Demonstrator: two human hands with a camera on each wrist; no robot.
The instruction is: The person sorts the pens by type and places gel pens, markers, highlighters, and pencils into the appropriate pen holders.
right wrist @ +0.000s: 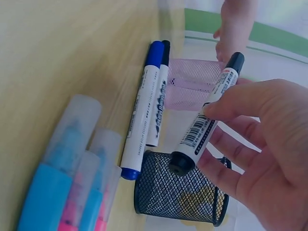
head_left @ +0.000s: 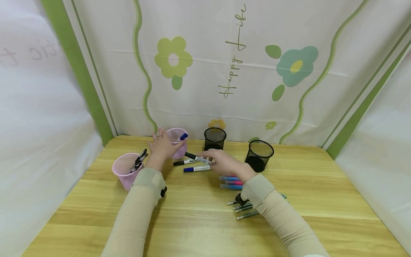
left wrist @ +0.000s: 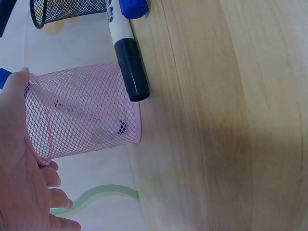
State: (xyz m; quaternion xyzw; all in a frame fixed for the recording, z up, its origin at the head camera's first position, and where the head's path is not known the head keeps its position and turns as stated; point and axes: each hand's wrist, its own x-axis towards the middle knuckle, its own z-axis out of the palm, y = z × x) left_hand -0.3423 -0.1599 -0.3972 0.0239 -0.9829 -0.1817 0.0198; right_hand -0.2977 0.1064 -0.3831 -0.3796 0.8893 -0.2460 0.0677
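Observation:
My left hand [head_left: 160, 147] holds the rim of a pink mesh pen cup [left wrist: 82, 110], its thumb on one side and fingers at the other. Inside that cup leans a marker with a blue cap [head_left: 183, 136]. Between the thumb and fingers of my right hand [right wrist: 269, 144] is a white marker with black ends [right wrist: 207, 115], raised and tilted, its black cap toward the pink cup. Below it on the table lie a blue-capped marker [head_left: 199, 169] and another black-capped marker [left wrist: 131, 67], side by side.
A second pink mesh cup [head_left: 126, 181] with several black pens [head_left: 138, 162] stands at the left. Two black mesh cups [head_left: 214, 137] stand at the back centre and right. Several blue and pink highlighters [head_left: 230, 187] and several pencils [head_left: 245, 207] lie by my right forearm. A printed curtain [head_left: 205, 64] hangs behind the table.

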